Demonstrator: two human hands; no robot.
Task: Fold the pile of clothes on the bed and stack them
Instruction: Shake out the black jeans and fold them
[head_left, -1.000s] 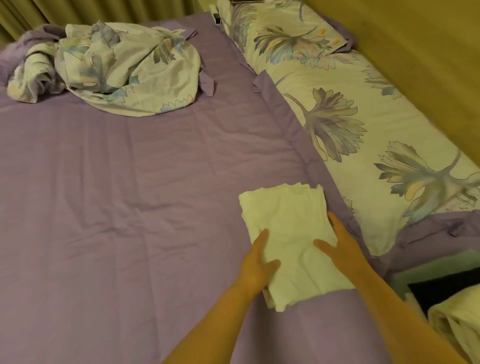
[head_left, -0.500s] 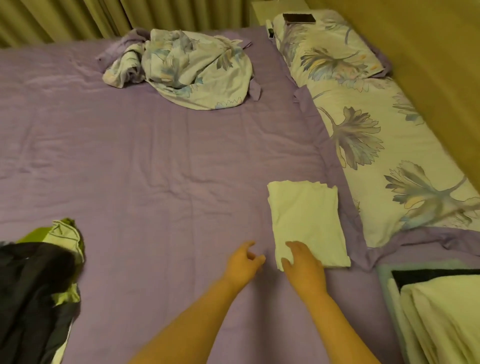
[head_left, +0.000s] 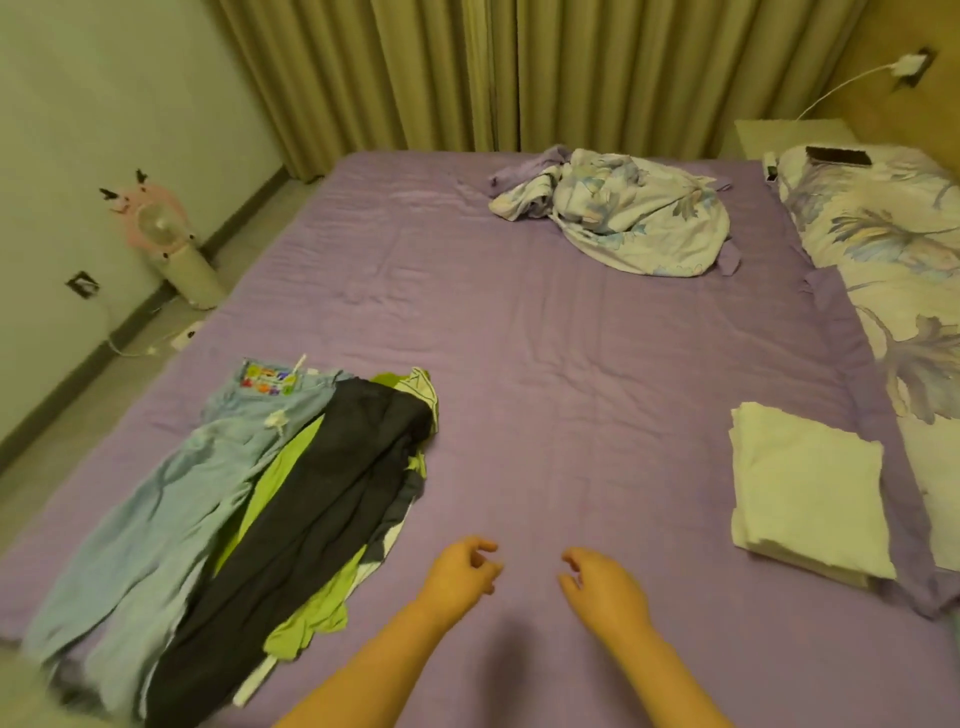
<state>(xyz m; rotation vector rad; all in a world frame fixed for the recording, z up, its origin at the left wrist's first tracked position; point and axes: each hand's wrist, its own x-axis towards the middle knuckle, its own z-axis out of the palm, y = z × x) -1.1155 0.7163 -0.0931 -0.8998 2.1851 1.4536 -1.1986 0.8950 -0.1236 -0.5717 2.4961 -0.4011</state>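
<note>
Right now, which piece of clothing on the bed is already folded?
The white garment on the right near the pillows: a neat rectangle, while the blue trousers and dark garment lie unfolded.

Both hands (head_left: 535, 577) now off the folded white cloth (head_left: 805, 488), empty over the bed (head_left: 571, 415).

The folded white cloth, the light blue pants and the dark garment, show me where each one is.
folded white cloth (head_left: 805, 483), head view, middle of its top layer.
light blue pants (head_left: 171, 499), head view, upper leg.
dark garment (head_left: 322, 499), head view, middle of the fabric, lying over green clothing.
</note>
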